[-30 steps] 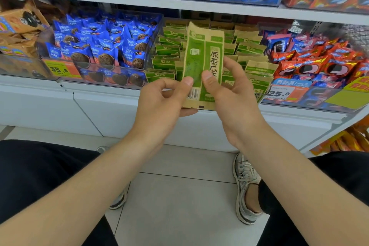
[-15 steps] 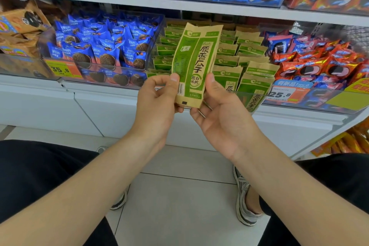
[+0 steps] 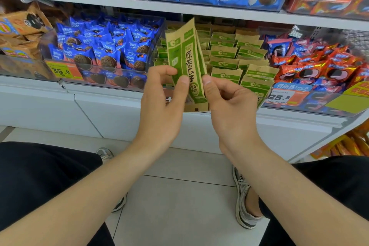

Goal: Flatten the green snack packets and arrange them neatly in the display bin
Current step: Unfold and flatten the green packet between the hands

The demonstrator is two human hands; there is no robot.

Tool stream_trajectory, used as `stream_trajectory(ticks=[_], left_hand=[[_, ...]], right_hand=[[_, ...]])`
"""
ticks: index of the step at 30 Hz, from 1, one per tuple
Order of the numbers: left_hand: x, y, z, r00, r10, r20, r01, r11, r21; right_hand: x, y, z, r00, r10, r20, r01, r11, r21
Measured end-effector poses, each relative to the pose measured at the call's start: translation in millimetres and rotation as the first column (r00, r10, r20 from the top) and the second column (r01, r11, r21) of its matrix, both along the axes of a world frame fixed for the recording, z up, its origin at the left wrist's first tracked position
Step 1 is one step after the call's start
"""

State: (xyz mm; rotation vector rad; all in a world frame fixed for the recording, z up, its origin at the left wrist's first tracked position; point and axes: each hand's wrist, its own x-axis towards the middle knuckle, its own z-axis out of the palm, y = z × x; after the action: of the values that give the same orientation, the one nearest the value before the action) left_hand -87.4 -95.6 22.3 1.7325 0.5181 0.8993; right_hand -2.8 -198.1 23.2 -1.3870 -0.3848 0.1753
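Observation:
A green and tan snack packet (image 3: 187,54) stands upright in front of the shelf, bent lengthwise along its middle. My left hand (image 3: 163,104) pinches its lower left side between thumb and fingers. My right hand (image 3: 229,104) pinches its lower right edge, thumb on the front. Behind it, the clear display bin (image 3: 265,98) holds several rows of matching green packets (image 3: 225,56), mostly upright.
A bin of blue cookie packs (image 3: 103,50) sits left of the green bin, a bin of red packs (image 3: 319,66) to its right. The upper shelf edge (image 3: 179,9) hangs just above. My knees and shoes frame the tiled floor (image 3: 175,205) below.
The packet has turned from flat and front-facing to folded lengthwise and more upright. Both hands have shifted closer together on its lower part, the right hand curling in.

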Motion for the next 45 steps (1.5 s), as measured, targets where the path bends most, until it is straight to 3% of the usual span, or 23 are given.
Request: stream_trajectory(ticks=[3,7,14,21,24,27,30,32,35,38,40,42,45], left_hand=[[-3.0,-11.1,0.4,0.994,-0.103,-0.045,0.101,0.994,-0.043],[-2.2,-4.1,-1.7,0.988,-0.137,-0.069,0.137,0.991,-0.013],[-1.3,2.8,0.2,0.939,-0.331,-0.091,0.335,0.941,0.038],[-1.3,6.3,2.5,0.905,-0.413,-0.107,0.417,0.908,0.025],[-2.1,3.1,3.8,0.921,-0.382,-0.075,0.373,0.921,-0.112],[-0.7,6.7,2.7,0.982,-0.183,-0.050,0.167,0.957,-0.236],[1.3,13.6,5.0,0.999,-0.023,-0.024,0.014,0.945,-0.328],[2.9,13.7,3.6,0.999,-0.016,-0.033,0.003,0.931,-0.365],[4.6,6.4,0.3,0.990,-0.133,-0.057,0.099,0.909,-0.406],[3.4,6.0,0.5,0.977,-0.204,-0.061,0.164,0.906,-0.390],[2.7,9.0,-0.5,0.973,-0.215,-0.086,0.179,0.933,-0.314],[1.4,11.5,-1.5,0.975,-0.197,-0.103,0.163,0.949,-0.270],[0.1,10.5,-3.6,0.974,-0.190,-0.123,0.158,0.960,-0.232]], right_hand=[[1.3,-1.7,-2.0,0.995,-0.008,0.095,0.012,0.999,-0.038],[2.7,-3.1,-1.1,1.000,0.007,-0.007,-0.007,1.000,-0.012],[4.5,-6.9,-0.8,0.971,0.085,-0.222,-0.066,0.994,0.092],[6.3,-8.4,-0.1,0.961,0.094,-0.260,-0.082,0.995,0.054],[6.9,-9.5,4.3,0.973,0.111,-0.201,-0.114,0.993,-0.006],[4.7,-10.4,11.2,0.970,0.218,-0.108,-0.234,0.957,-0.171],[1.3,-11.0,17.3,0.899,0.384,-0.211,-0.435,0.839,-0.326],[-2.7,-11.4,17.8,0.855,0.434,-0.285,-0.516,0.768,-0.379],[-7.7,-6.9,16.5,0.920,0.319,-0.226,-0.384,0.849,-0.363],[-2.4,-1.9,8.7,0.986,0.095,0.136,-0.025,0.896,-0.443],[1.0,-1.0,3.2,0.963,0.083,0.255,0.038,0.900,-0.434],[1.9,-0.9,0.5,0.970,0.112,0.214,-0.019,0.919,-0.395],[2.6,-2.9,5.9,0.988,0.148,-0.042,-0.153,0.933,-0.326]])
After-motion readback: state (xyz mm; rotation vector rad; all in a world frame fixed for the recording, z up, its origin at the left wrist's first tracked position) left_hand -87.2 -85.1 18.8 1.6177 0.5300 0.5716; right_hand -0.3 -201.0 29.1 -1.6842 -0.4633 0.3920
